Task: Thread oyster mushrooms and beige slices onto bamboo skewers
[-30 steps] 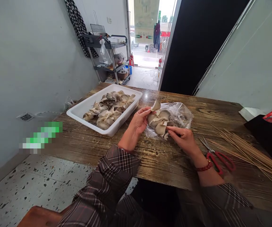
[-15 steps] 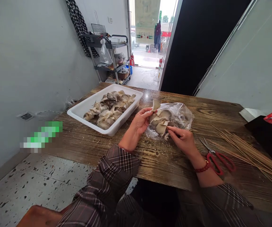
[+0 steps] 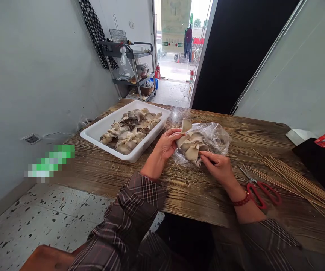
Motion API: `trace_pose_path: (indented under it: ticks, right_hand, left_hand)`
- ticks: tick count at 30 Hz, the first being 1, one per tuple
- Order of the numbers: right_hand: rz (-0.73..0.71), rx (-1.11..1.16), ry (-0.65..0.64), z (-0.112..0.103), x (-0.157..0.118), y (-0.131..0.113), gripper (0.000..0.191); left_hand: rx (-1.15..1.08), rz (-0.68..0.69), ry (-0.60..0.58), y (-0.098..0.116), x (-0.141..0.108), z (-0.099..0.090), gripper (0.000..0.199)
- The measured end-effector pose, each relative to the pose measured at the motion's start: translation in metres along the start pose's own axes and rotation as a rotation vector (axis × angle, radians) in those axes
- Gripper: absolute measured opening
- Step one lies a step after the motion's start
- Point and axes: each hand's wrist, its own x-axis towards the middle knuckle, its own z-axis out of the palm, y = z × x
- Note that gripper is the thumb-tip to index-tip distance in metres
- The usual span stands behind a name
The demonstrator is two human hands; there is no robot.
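Observation:
My left hand [image 3: 166,145] is closed, its thumb and fingers pinching a pale grey oyster mushroom [image 3: 186,125] that sticks up above the fingertips. Folded oyster mushrooms [image 3: 192,145] bunch between my two hands, in front of a clear plastic bag [image 3: 217,137]. My right hand [image 3: 217,163] is closed in a pinch at the right edge of the bunch. A thin brown bit at its fingertips looks like a bamboo skewer, mostly hidden by fingers and mushroom. To the left, a white plastic tray [image 3: 132,158] holds a heap of mushrooms [image 3: 131,130] with thin sticks poking out.
Red-handled scissors [image 3: 260,188] lie beside my right wrist. Right of them is a spread of bamboo skewers [image 3: 295,180]. A black box [image 3: 315,162] with red packets stands at the table's right edge. Crumbs dot the wooden table [image 3: 117,177]. A cart [image 3: 134,56] stands beyond it.
The mushrooms between my hands have shifted and turned very slightly. Both hands keep nearly the same place and grip; the tray, scissors and skewers have not moved.

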Motion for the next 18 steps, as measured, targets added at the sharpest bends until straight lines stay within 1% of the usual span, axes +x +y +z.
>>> trace_pose_path:
  ticks: [5,12,18]
  right_hand:
    - [0.009,-0.013,0.007,-0.0005,-0.0004,-0.0001,0.024]
    - [-0.029,-0.04,0.007,-0.0018,0.0009,-0.0032,0.024]
    - [-0.011,-0.02,-0.002,-0.0019,0.0005,-0.0048,0.024]
  left_hand:
    - [-0.001,-0.005,0.01,0.0007,0.0006,0.0008,0.014]
    - [-0.006,0.0,0.021,0.0005,0.0011,0.0015,0.014]
    - [-0.046,0.009,0.047,-0.0003,0.0016,0.0012,0.014]
